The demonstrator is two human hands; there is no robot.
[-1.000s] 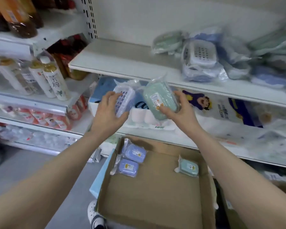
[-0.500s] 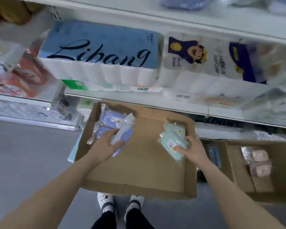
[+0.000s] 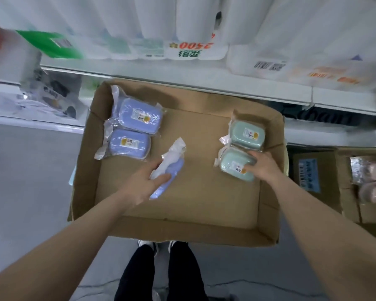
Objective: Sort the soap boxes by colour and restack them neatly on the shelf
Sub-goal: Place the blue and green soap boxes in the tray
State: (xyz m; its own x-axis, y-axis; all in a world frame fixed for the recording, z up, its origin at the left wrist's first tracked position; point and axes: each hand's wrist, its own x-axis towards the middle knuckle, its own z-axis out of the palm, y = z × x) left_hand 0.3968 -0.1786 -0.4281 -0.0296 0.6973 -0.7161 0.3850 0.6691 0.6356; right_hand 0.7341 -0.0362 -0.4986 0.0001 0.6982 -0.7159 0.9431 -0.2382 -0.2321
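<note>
- Left hand grips a blue soap box, tilted on edge over the cardboard tray; its slack wrapper may slip, dropping it apart from the two blue boxes.
- Right hand clasps a green soap box touching the second green box; a shove may skew that.

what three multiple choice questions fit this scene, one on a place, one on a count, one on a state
1. Where in the cardboard tray are the green soap boxes? A left B middle C right
2. How many blue soap boxes show? A three B two C five
3. What is the left hand doing? A resting open B gripping a blue soap box C pressing the tray wall
C, both lie by the right wall; A, two lie flat and one is in the hand; B, fingers curl round it.
</note>
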